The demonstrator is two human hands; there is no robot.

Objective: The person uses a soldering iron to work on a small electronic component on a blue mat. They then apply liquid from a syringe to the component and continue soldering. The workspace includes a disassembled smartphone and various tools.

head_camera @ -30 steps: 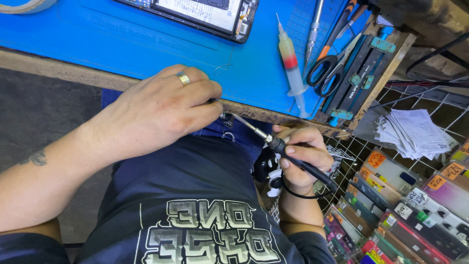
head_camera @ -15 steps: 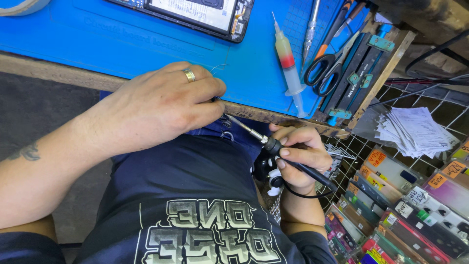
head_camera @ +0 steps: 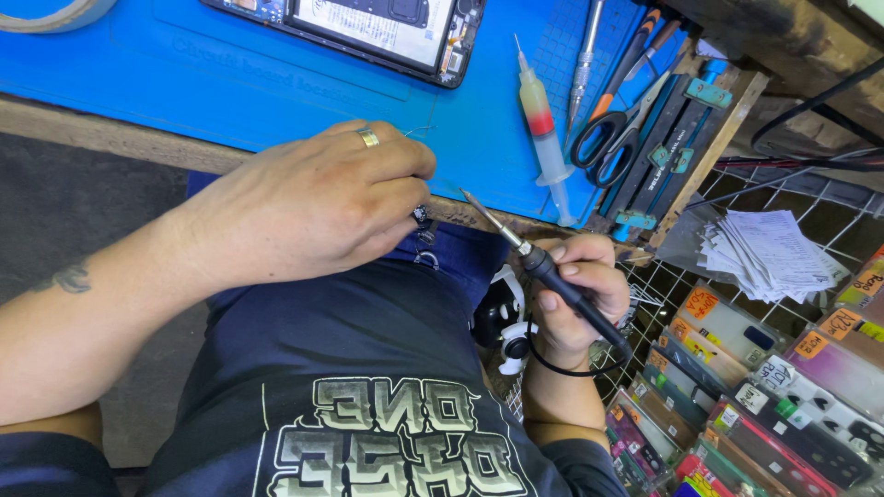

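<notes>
A person's right hand [head_camera: 575,299] grips a soldering iron [head_camera: 539,267], its tip aimed toward a small part [head_camera: 422,221] pinched in the closed left hand [head_camera: 313,207]; soldering appears underway, demanding a steady touch.

Mat [head_camera: 184,83] on table: bright blue. Soldering iron [head_camera: 552,276]: black handle, silver tip. Syringe [head_camera: 541,124]: yellowish with red band. Scissors [head_camera: 612,138]: black handles. Ring [head_camera: 368,138] on left hand [head_camera: 313,207]: gold. Shirt [head_camera: 368,396]: navy, grey-green lettering.
</notes>
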